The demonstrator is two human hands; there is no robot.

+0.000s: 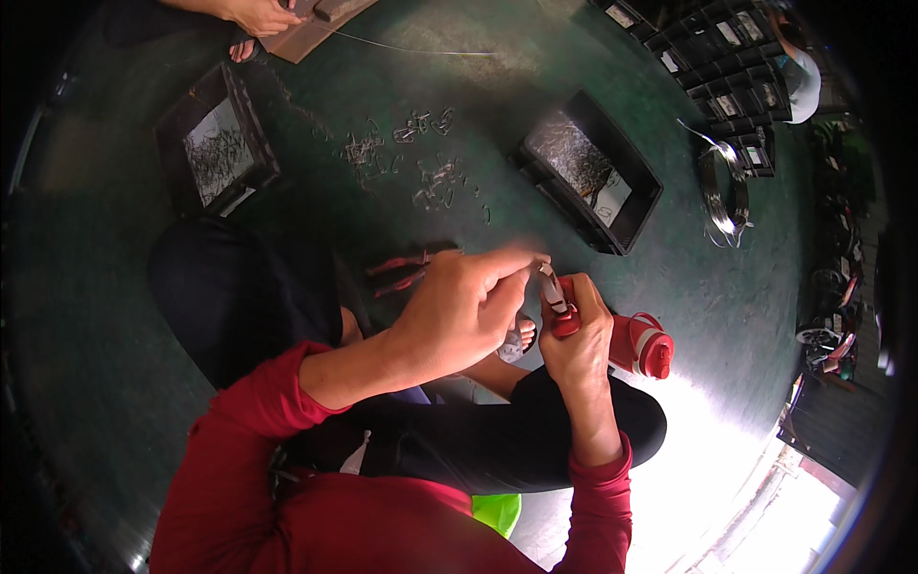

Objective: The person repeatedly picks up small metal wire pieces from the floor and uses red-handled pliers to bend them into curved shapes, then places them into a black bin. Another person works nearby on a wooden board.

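Note:
My right hand (580, 335) is wrapped round a pair of red-handled pliers (552, 289), their metal jaws pointing up and away from me. Just left of the jaws, my left hand (464, 301) is closed in a pinch, thumb and forefinger meeting at the plier tips. What it pinches is too small to make out. Beyond my hands, several small bent wire pieces (439, 182) lie in loose clusters on the green floor. Another red-handled pair of pliers (400, 275) rests on the floor beside my left wrist.
Black crates stand at left (251, 124) and right (639, 206), both holding wire pieces. A red bottle (636, 342) lies by my right knee. A wire coil (741, 201) and stacked crates (712, 72) are farther right. Another person's hand (263, 16) is over cardboard (306, 40) at top left.

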